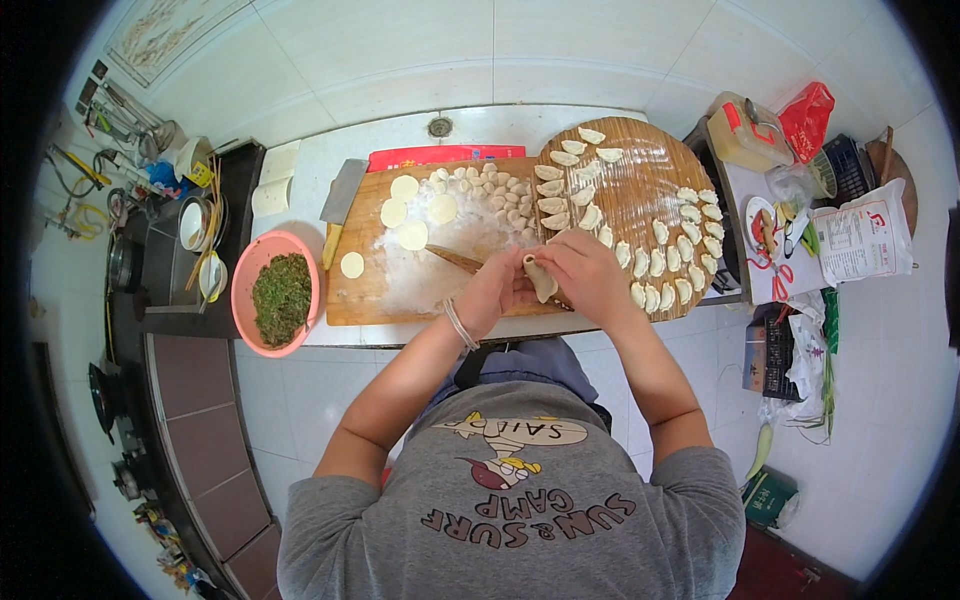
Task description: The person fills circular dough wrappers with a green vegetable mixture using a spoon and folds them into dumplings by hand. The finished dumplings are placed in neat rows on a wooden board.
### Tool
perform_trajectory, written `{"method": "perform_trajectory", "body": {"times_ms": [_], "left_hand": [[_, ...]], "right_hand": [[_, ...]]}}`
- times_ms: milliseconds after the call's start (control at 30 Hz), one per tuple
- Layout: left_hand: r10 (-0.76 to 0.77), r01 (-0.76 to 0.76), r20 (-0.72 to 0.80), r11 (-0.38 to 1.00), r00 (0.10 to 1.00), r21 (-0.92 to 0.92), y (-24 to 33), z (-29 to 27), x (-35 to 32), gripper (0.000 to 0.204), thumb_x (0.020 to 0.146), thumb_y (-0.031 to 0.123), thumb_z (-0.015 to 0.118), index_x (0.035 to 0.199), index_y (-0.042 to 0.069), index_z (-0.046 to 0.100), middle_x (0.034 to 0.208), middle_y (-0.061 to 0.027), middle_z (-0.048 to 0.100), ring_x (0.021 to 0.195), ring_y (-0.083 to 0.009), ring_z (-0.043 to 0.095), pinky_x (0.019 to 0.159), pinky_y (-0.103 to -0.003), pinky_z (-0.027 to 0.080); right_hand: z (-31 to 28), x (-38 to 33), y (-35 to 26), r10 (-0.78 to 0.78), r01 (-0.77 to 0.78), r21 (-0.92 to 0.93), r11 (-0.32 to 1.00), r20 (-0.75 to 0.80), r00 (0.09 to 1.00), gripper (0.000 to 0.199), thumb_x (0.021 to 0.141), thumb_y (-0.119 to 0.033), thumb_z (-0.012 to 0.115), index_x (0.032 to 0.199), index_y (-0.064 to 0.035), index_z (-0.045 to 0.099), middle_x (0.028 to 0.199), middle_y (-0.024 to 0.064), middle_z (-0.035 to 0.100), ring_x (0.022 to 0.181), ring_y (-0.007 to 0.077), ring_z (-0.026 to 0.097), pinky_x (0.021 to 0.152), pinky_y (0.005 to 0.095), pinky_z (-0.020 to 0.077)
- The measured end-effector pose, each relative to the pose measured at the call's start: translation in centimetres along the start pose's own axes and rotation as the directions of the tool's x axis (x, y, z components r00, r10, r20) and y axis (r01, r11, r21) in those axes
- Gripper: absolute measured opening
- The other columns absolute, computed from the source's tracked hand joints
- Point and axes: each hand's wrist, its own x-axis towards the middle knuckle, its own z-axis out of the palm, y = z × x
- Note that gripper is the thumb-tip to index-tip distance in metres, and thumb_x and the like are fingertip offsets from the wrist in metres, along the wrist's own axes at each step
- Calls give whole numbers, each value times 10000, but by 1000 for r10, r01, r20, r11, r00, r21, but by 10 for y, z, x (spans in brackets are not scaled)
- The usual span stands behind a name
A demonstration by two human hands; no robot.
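Both hands meet over the near edge of a floured wooden board (350,306). My left hand (488,290) and my right hand (586,276) pinch the edges of one dumpling (543,281) between them. A wooden rolling pin (453,259) lies on the flour, its far part hidden behind my left hand. Flat round wrappers (394,213) rest on the board's left side. Small floured dough pieces (508,190) cluster at its far right. Beyond my right hand, a round woven tray (635,175) bears rows of folded dumplings (656,262).
A pink bowl (240,296) of green filling (281,300) stands left of the board. A cleaver (345,192) lies across the board's left edge. To the right are a white sack (862,240), red scissors (768,268) and a lidded container (745,140).
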Motion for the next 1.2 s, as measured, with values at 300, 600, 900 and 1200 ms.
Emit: {"method": "perform_trajectory", "body": {"times_ms": [300,600,900,1200], "left_hand": [[-43,45,34,998,998,-37,9,2,-3,613,966,494,226,1254,15,476,1130,-105,576,1033,-202,556,940,-341,401],[-70,69,-4,996,998,-49,11,2,-4,620,963,511,232,1211,14,507,1083,-90,593,967,-183,562,887,-319,416],[-80,81,27,994,996,-67,17,5,-7,610,956,510,238,1183,23,527,1068,-86,601,962,-171,576,907,-309,426],[-133,147,101,979,986,-140,20,3,-8,649,938,544,252,1168,3,527,1090,-105,595,954,-203,572,887,-345,432]], "right_hand": [[-7,6,1,-162,163,-37,986,33,986,173,714,-84,618,884,-52,613,832,69,575,790,246,594,667,331,498],[-9,12,2,-236,238,-22,971,56,970,134,703,-83,604,835,-75,585,840,54,568,786,238,591,669,326,498],[-7,13,10,-319,318,44,947,3,948,209,668,-68,626,877,-72,628,814,39,595,726,225,596,598,320,490],[-14,18,10,-372,374,11,928,113,921,218,668,-84,611,885,-86,613,840,43,594,736,227,600,599,326,489]]}}
